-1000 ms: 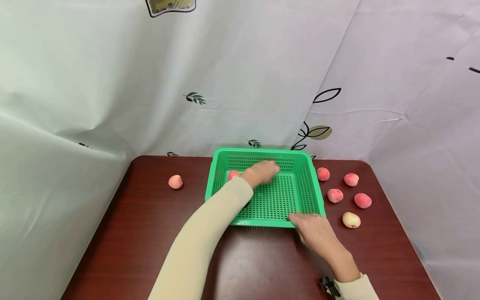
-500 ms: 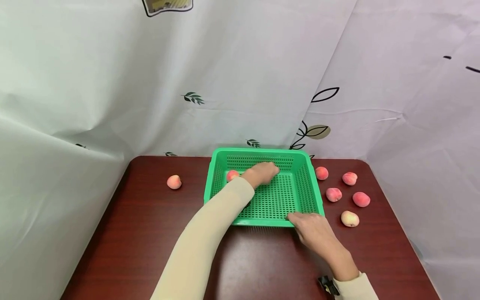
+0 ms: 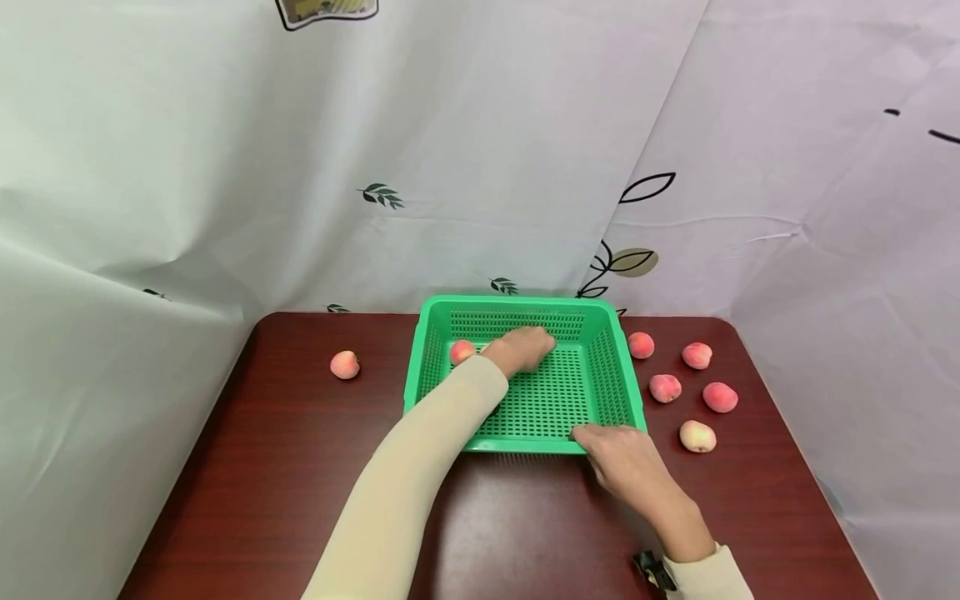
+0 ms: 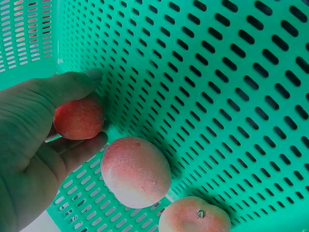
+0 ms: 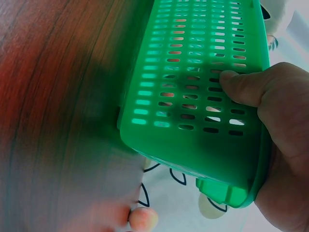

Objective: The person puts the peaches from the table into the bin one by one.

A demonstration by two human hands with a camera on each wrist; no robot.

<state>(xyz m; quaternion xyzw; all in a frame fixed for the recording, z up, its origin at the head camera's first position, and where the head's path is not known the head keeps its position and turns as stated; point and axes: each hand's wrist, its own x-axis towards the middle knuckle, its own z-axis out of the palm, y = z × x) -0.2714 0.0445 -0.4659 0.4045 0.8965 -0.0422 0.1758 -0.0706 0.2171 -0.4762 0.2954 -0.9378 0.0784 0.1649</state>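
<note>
Inside the green plastic basket [image 3: 525, 447] my left hand [image 3: 527, 346] holds a red peach [image 4: 79, 118] between thumb and fingers, low by the perforated wall. The head view hides that peach behind the hand. Two more peaches lie beside it in the left wrist view: a pink one [image 4: 136, 172] and one with its stem end showing [image 4: 195, 216]. My right hand [image 3: 622, 458] grips the basket's near rim close to the right corner, its thumb [image 5: 244, 87] against the slotted wall. Left of my left wrist, a peach [image 3: 462, 352] shows in the basket.
The basket stands on a dark red-brown table [image 3: 517, 525]. Several loose peaches lie to its right, among them a pale one [image 3: 697, 436] and a red one [image 3: 720, 397]. A single peach [image 3: 345, 364] rests to its left. A pale printed curtain [image 3: 480, 150] hangs behind.
The head view has shifted slightly, so the scene sits a little further left. Both hands keep their places on the peach and the basket rim.
</note>
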